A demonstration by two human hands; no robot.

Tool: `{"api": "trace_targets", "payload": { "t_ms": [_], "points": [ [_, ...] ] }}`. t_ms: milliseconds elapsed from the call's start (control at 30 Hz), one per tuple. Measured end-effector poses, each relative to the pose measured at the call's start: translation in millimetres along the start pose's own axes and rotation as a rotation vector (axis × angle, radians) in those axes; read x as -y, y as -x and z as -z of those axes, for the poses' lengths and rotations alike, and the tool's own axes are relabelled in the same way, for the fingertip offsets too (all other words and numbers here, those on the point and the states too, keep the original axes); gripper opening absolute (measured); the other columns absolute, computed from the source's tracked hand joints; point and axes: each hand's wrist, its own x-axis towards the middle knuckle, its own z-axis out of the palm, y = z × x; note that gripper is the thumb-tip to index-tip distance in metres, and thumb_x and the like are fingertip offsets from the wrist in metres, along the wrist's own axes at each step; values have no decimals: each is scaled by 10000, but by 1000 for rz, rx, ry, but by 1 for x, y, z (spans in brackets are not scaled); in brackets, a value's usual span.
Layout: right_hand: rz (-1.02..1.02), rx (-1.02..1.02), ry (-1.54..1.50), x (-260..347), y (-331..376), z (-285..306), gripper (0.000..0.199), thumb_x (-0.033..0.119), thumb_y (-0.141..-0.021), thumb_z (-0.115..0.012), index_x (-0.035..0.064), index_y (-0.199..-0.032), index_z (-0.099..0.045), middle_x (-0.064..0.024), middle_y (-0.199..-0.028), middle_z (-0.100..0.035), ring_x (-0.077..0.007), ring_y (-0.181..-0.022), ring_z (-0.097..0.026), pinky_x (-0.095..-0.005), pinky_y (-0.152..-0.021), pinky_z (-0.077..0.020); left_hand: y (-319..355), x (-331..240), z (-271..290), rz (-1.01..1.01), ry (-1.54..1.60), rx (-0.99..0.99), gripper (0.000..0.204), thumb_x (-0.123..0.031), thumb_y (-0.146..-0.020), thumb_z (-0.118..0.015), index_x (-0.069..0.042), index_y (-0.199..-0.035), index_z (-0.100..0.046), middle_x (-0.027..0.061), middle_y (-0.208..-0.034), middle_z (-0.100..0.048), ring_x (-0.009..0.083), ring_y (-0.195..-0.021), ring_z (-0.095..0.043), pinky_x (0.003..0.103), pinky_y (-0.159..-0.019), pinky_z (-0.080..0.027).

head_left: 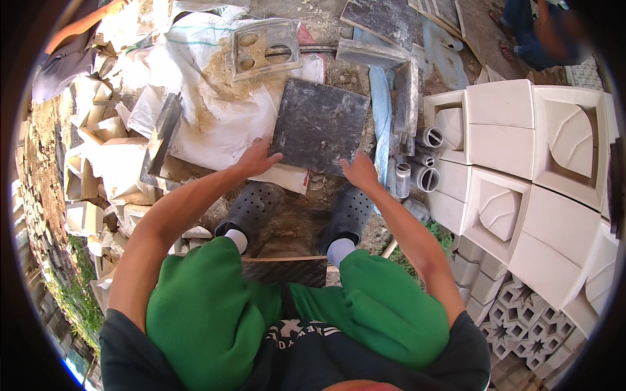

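Hands grip the dark square slab (319,126) at its near edge: our left hand (256,158) curls its fingers over the lower left corner, our right hand (359,171) clasps the lower right. The slab lies on white sacks (215,117) just ahead of our dark clogs (251,208), near grey pipes (420,166) and stacked white moulded blocks (521,150). We judge we are handling the slab itself; any lift calls for an even pull on both corners.
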Motion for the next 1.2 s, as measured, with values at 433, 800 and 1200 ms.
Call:
{"api": "trace_targets", "payload": {
  "t_ms": [433, 800, 1200],
  "points": [
    [34, -679, 151, -24, -107, 155, 619, 303, -795, -729, -53, -1248, -502, -244, -1102, -627, -382, -1019, -614, -448, -888, -487, 34, 18, 71, -146, -220, -71, 441, -264, -925, -601, -111, -1331, -522, 89, -1147, -641, 266, -1004, -642, 398, -864, -504],
    [-85, -305, -676, -50, -138, 152, 462, 62, -703, -677, -66, -1138, -590, -153, -962, -665, -233, -839, -612, -359, -752, -481, 45, 30, 87, -23, -200, -59, 421, -195, -916, -627, -105, -1319, -542, 102, -1162, -641, 253, -1005, -646, 366, -867, -510],
    [94, -293, -762, -3, -19, 150, 377, 65, -768, -689, -28, -1126, -620, -125, -960, -685, -177, -819, -621, -335, -760, -497, 4, -40, 117, -75, 398, -280, 421, -317, -981, -590, -43, -1300, -564, 119, -1239, -626, 217, -1087, -621, 348, -934, -494]
  ]
}}
